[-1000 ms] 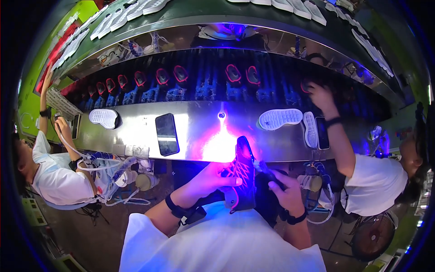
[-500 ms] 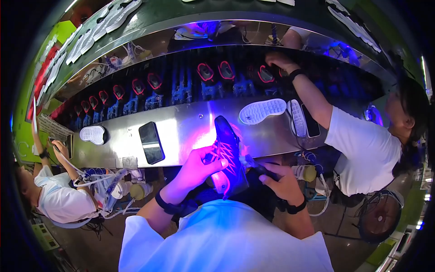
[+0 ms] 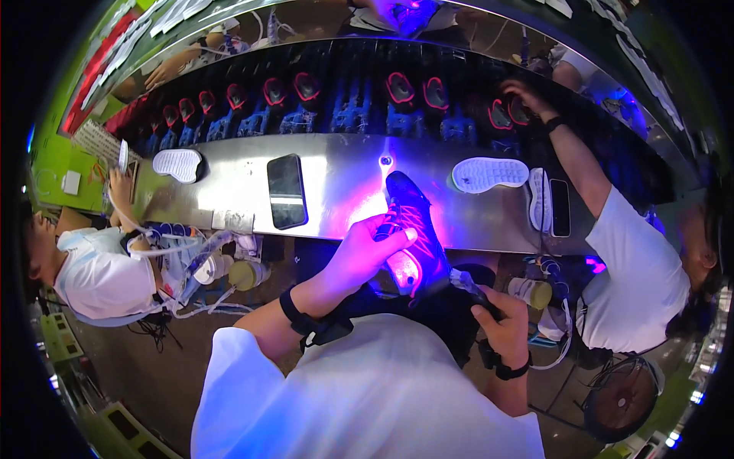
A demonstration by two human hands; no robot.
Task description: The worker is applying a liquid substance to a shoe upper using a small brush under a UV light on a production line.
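My left hand [image 3: 368,250] is closed around the laced front of a dark shoe upper [image 3: 424,241] with pinkish laces, its thumb pressed on the side. Toe pointing away, the shoe tilts over the near edge of the metal bench [image 3: 344,176], lit strongly in violet and pink. In my right hand [image 3: 506,325] is a brush [image 3: 482,294] with a dark handle and a pale tip. That tip lies by the right side of the shoe near its heel; whether it touches is unclear.
On the bench lie a phone [image 3: 287,191], white soles [image 3: 489,174] and another sole [image 3: 177,164]. Behind runs a dark conveyor [image 3: 352,84] carrying shoe uppers. One co-worker [image 3: 638,264] reaches onto it from the right; another [image 3: 103,264] sits at left. Small pots [image 3: 248,274] hang below the edge.
My view has shifted, so bench things appear farther right and higher. The brush tip has moved from the shoe's side to beside its heel. The left co-worker's hand has risen with a pale piece.
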